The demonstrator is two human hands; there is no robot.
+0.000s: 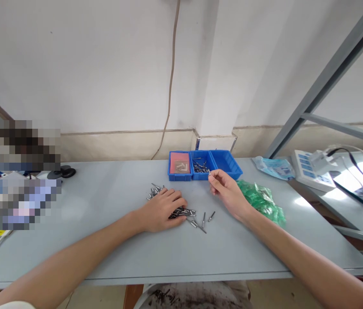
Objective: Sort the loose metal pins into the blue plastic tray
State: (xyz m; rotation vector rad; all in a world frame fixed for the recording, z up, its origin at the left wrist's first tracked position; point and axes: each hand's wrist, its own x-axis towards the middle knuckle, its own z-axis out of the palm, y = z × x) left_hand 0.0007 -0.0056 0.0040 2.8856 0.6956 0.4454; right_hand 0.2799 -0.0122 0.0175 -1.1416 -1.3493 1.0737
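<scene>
My left hand (164, 210) lies over a pile of small metal blind rivets (183, 212) on the table, its fingers loosely curved across them and partly hiding them. A few loose rivets (204, 219) are scattered to the right of the pile. My right hand (225, 189) is closed in a pinch at the front edge of the blue middle bin (202, 155). A small shiny end, seemingly of a rivet, shows at its fingertips; the rest is hidden. More rivets lie inside that bin.
Left of the middle bin, another blue bin (180, 177) holds a pink card and a small clear bag. A third blue bin (225, 161) adjoins on the right. Green plastic bags (263, 201), a light-blue packet (274, 167) and a power strip (312, 169) lie further right.
</scene>
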